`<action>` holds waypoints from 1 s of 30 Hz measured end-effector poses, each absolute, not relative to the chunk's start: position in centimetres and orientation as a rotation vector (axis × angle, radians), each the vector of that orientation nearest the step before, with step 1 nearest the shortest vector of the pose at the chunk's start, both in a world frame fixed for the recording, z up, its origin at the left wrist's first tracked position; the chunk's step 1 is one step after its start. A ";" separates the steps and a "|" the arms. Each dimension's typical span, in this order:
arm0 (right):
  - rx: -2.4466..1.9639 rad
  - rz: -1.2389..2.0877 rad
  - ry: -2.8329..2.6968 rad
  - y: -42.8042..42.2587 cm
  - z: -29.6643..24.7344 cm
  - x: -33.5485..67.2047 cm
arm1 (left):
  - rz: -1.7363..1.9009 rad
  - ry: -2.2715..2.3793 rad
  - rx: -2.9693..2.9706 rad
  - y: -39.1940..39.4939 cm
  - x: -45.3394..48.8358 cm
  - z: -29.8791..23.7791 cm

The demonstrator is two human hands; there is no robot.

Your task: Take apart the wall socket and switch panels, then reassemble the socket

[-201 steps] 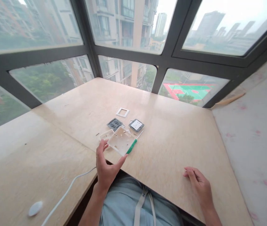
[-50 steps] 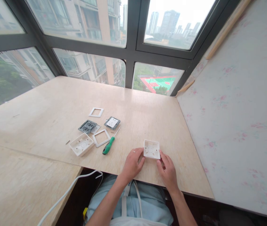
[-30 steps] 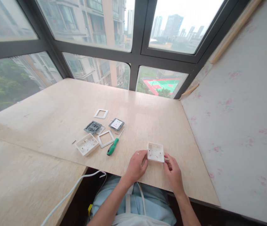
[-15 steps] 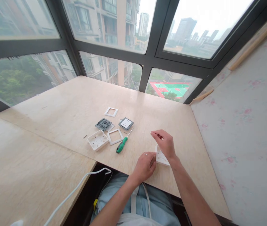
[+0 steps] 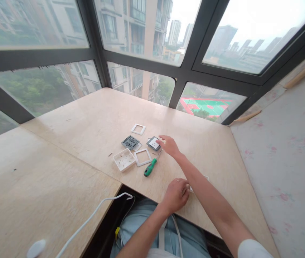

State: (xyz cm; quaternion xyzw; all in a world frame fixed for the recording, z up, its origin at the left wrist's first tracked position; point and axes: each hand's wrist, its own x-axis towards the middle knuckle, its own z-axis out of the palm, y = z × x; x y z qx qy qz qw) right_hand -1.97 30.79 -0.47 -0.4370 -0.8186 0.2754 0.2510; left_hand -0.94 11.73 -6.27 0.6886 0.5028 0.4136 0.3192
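Observation:
My right hand (image 5: pixel 169 145) reaches over to a white-faced socket module (image 5: pixel 154 143) with a grey frame. Its thumb and fingers are apart at the module's right edge; whether they touch it is hard to tell. My left hand (image 5: pixel 178 193) is curled at the left side of a white mounting box (image 5: pixel 191 190), gripping its edge. My right forearm covers most of that box. Just below the module lies a green-handled screwdriver (image 5: pixel 150 167), its shaft pointing up towards my right hand.
Left of the screwdriver are a white cover frame (image 5: pixel 143 157), a second mounting box (image 5: pixel 124 160) and a grey module (image 5: pixel 130 142) lying back up. Another cover frame (image 5: pixel 138 129) is farther back. A small screw (image 5: pixel 110 154) lies left. A white cable (image 5: pixel 96 211) crosses the table's front edge.
My right hand has moved from above the mounting box forward and left to the socket module, its fingers opening from a pinch. My left hand stays by the box. The view has shifted left.

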 end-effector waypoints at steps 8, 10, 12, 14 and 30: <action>-1.293 0.827 -2.357 31.0 -1.8 -3.5 | 1.069 1.325 1.817 11.7 -1.0 -6.2; -1.270 0.867 -2.323 30.8 -1.8 -3.6 | 1.067 1.325 1.821 11.7 -1.0 -6.2; -1.234 0.930 -2.265 30.7 -1.6 -3.5 | 1.067 1.327 1.824 11.7 -1.0 -6.2; -1.194 1.023 -2.187 30.7 -1.5 -3.1 | 1.068 1.328 1.823 11.7 -1.0 -6.2; -0.733 1.819 -1.501 24.2 2.7 11.0 | 1.194 1.247 1.747 11.7 -1.1 -6.6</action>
